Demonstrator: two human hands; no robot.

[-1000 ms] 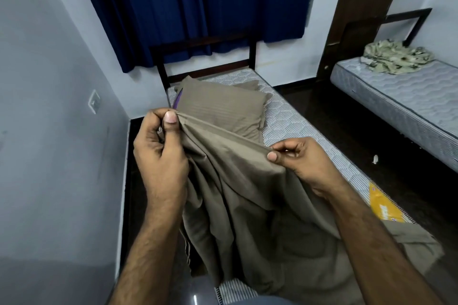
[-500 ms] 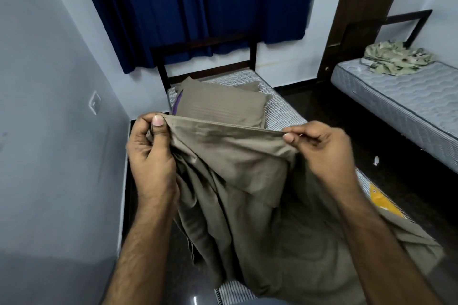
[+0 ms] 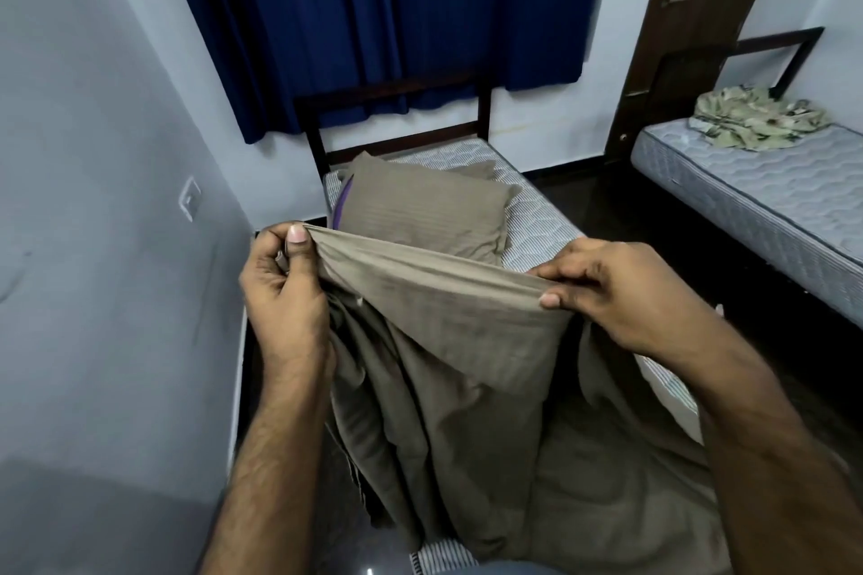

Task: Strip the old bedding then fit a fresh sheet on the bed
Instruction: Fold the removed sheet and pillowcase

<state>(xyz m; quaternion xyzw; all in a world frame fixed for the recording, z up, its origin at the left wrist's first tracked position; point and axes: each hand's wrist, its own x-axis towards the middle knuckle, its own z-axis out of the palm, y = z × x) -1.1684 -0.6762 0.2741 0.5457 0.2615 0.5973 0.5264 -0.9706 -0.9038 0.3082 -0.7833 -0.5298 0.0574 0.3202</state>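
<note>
A taupe sheet (image 3: 448,341) hangs bunched in front of me over the foot of the bed. My left hand (image 3: 280,289) pinches its top hem at the left. My right hand (image 3: 611,289) pinches the same hem at the right, so the edge stretches taut between them. The rest of the cloth drapes down onto the bare quilted mattress (image 3: 537,219). A pillow (image 3: 420,210) in a matching taupe case lies at the head, with a purple edge showing at its left side.
A grey wall (image 3: 116,247) runs close along the bed's left side. Dark headboard (image 3: 397,117) and blue curtain (image 3: 397,14) stand behind. A second bare mattress (image 3: 770,191) at right carries crumpled patterned cloth (image 3: 761,119). Dark floor lies between the beds; a brown door (image 3: 700,14) stands beyond.
My hands have moved apart along the hem, the right one sliding rightward, and the sheet's top edge has been lifted and pulled straight between them.
</note>
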